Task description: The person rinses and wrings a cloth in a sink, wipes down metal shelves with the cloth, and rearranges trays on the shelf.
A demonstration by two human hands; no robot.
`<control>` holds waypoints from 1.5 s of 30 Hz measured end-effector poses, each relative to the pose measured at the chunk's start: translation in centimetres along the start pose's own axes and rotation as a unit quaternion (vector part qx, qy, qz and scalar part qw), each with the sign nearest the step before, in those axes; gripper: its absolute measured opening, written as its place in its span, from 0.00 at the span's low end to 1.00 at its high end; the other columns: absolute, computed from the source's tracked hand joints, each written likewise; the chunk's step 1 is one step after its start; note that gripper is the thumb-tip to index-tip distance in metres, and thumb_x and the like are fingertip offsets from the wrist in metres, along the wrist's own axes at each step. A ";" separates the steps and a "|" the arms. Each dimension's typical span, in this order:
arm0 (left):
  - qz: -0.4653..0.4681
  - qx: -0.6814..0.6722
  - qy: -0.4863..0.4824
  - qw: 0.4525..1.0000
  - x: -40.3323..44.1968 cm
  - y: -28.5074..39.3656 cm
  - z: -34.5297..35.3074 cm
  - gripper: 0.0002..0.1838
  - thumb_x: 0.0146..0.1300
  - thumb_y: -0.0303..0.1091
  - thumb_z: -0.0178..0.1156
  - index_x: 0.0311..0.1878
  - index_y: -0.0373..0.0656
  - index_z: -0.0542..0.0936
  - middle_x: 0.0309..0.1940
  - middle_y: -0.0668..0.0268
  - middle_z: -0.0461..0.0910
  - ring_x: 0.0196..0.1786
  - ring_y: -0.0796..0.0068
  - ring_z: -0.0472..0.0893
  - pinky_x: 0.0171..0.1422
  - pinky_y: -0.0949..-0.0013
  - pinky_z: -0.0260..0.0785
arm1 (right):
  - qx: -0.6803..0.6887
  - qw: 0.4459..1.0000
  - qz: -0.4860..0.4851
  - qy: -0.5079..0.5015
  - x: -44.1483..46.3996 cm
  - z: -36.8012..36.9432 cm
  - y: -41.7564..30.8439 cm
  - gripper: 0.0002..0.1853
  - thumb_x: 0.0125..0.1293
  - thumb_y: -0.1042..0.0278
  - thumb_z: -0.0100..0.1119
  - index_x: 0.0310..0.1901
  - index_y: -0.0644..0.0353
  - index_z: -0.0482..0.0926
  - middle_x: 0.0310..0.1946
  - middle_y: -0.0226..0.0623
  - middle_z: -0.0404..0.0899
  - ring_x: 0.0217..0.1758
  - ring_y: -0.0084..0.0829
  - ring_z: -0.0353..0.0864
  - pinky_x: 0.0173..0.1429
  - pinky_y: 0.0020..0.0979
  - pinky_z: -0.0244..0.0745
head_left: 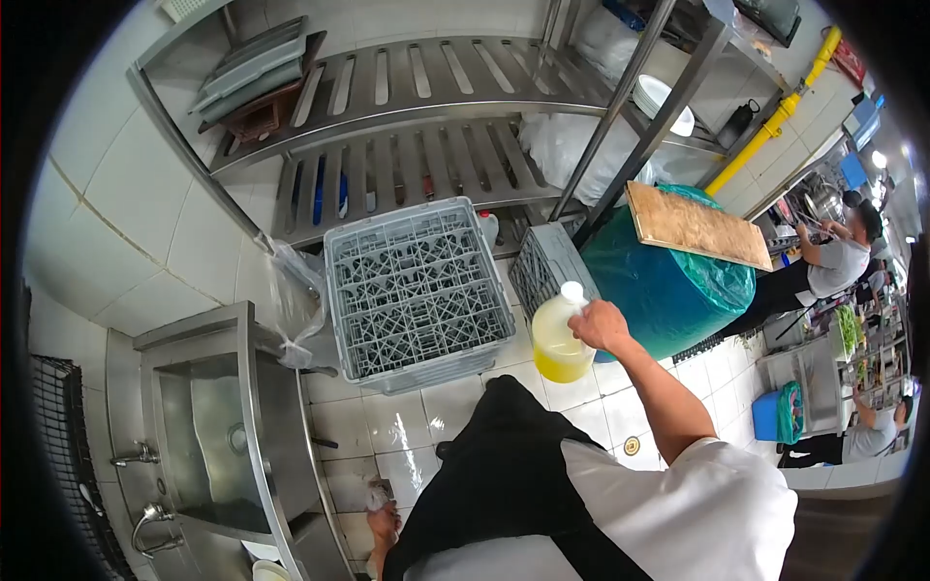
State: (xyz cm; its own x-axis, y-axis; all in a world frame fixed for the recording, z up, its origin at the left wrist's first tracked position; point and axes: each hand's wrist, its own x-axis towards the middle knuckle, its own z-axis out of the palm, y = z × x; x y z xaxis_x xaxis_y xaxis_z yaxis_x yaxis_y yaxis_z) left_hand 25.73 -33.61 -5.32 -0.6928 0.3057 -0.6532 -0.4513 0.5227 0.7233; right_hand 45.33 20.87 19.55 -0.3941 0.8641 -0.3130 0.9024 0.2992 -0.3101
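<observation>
My right hand point(600, 325) is wrapped round the handle of a translucent plastic jug point(557, 339). It has a white cap and yellow liquid in its lower part. The jug hangs upright above the tiled floor, in front of a grey crate. Low beside my black apron, my left hand point(386, 523) is closed on a small, crumpled greyish thing point(378, 495), whose kind I cannot make out. A stack of grey dish racks point(418, 290) stands ahead of me, apart from both hands.
A steel sink point(208, 455) is at the left. Slatted steel shelves point(417, 82) stand against the wall. At the right, a wooden board point(696, 228) lies on a large blue bin point(649, 290) lined with a green bag. Two people point(838, 257) work farther right.
</observation>
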 end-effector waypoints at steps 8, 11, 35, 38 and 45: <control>-0.215 -0.031 -0.070 0.974 -1.6 -4.8 3.0 0.06 0.49 0.29 0.62 0.28 0.41 0.74 0.14 0.67 0.69 0.11 0.74 0.67 0.11 0.73 0.57 | -0.067 0.994 0.073 -0.056 7.7 12.3 11.7 0.15 0.50 0.54 0.54 0.25 0.56 0.83 0.30 0.46 0.81 0.37 0.44 0.81 0.48 0.40 0.75; -0.251 -0.057 -0.058 0.965 -1.8 -3.5 3.5 0.06 0.49 0.30 0.62 0.28 0.41 0.75 0.14 0.68 0.69 0.11 0.74 0.68 0.12 0.73 0.57 | -0.096 0.990 0.033 -0.096 11.5 16.0 13.3 0.12 0.54 0.56 0.52 0.27 0.51 0.83 0.33 0.45 0.81 0.40 0.46 0.80 0.46 0.42 0.75; -0.426 -0.055 0.044 0.902 -5.2 5.6 19.2 0.15 0.56 0.45 0.58 0.43 0.49 0.75 0.34 0.61 0.73 0.20 0.66 0.73 0.21 0.59 0.66 | 0.405 0.887 0.197 -0.104 56.1 28.5 10.3 0.11 0.61 0.63 0.53 0.34 0.64 0.77 0.24 0.41 0.78 0.19 0.36 0.77 0.22 0.34 0.76; -0.359 0.146 0.067 0.919 -6.9 4.0 20.5 0.27 0.58 0.55 0.52 0.57 0.50 0.71 0.53 0.53 0.72 0.29 0.61 0.76 0.27 0.52 0.67 | 0.382 0.873 0.274 -0.131 58.5 27.4 9.6 0.12 0.62 0.62 0.52 0.35 0.65 0.76 0.26 0.43 0.79 0.21 0.36 0.78 0.24 0.35 0.78; 0.180 0.836 -0.124 0.503 -7.7 3.2 21.9 0.31 0.68 0.55 0.41 0.67 0.43 0.58 0.61 0.53 0.66 0.39 0.74 0.78 0.35 0.62 0.72 | 0.371 0.877 0.277 -0.130 63.1 28.0 11.8 0.16 0.60 0.57 0.54 0.45 0.58 0.76 0.39 0.39 0.79 0.35 0.33 0.81 0.32 0.36 0.78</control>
State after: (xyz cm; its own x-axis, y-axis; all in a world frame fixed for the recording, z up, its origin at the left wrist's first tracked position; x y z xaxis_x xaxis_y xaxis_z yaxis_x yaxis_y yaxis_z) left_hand 41.94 -16.86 -2.93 -0.3747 0.6022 -0.7050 0.9264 0.2730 -0.2592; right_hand 26.26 67.57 -29.01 -0.0446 0.6440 -0.7638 0.6443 -0.5658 -0.5146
